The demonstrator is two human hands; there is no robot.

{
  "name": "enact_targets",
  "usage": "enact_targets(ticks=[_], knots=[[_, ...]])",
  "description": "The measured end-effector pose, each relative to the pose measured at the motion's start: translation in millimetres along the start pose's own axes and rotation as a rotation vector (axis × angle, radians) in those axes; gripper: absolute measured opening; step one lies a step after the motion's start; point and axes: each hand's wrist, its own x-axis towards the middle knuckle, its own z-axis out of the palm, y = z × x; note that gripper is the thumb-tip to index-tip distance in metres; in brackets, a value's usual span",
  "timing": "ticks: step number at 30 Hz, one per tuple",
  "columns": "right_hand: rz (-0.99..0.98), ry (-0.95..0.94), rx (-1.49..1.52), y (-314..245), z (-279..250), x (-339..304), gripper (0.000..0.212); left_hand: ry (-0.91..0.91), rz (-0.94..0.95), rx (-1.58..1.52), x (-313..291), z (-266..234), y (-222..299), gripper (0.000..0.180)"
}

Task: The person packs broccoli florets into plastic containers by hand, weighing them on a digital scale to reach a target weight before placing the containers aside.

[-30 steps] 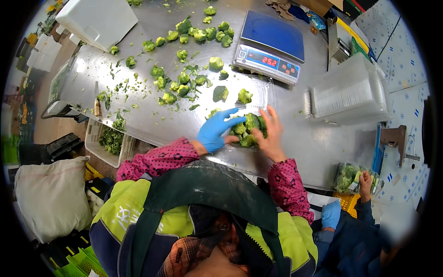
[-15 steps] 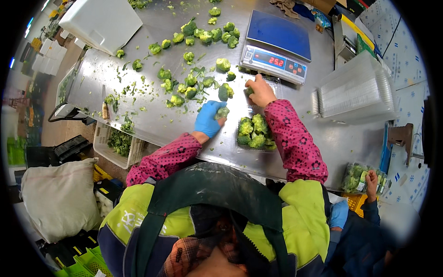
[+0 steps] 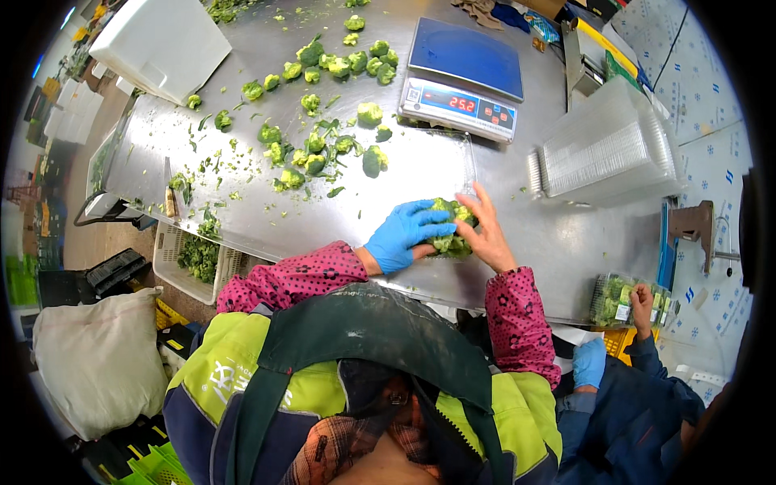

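In front of me, a clear plastic punnet (image 3: 449,256) packed with broccoli florets (image 3: 449,210) stands on the metal table. My left hand (image 3: 402,236), in a blue glove, curves its fingers over the florets from the left. My bare right hand (image 3: 487,233) grips them from the right, fingers bent against the green heads. Between them, the two hands cup the broccoli; much of the punnet is hidden under them. Just beyond lies the clear lid (image 3: 457,153), flat on the table. One loose floret (image 3: 373,161) rests to the upper left of my gloved hand.
A digital scale (image 3: 459,105) with a blue platform stands beyond my hands. Stacked clear punnets (image 3: 610,149) are on the right. Loose florets (image 3: 314,145) and a knife (image 3: 170,198) lie left. A white foam box (image 3: 162,48) stands far left. A co-worker's hand (image 3: 643,307) is near filled punnets.
Both hands have come together over the punnet: the left moved right with its floret, the right drew back from near the scale. The whole view has shifted slightly left.
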Motion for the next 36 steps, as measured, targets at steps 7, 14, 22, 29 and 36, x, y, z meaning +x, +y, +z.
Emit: enact_targets(ticks=[7,14,22,29,36], knots=[[0.457,0.237,0.782,22.3,14.2,27.1,0.074,0.085,-0.254,0.231,-16.6,-4.8,17.4,0.100],[0.410,0.355,0.860,-14.8,61.9,5.8,0.082,0.079,-0.202,0.000,-66.3,2.5,-4.0,0.110],[0.187,0.478,0.744,-59.1,29.4,28.7,0.074,0.105,-0.090,-0.082,-25.3,-50.4,6.0,0.103],[0.129,0.500,0.798,-69.6,-60.4,157.5,0.071,0.219,0.071,0.034,102.9,-119.2,-14.9,0.101],[0.127,0.501,0.949,-4.2,-113.8,288.4,0.058,0.228,0.134,0.000,212.4,-150.4,-87.2,0.104]])
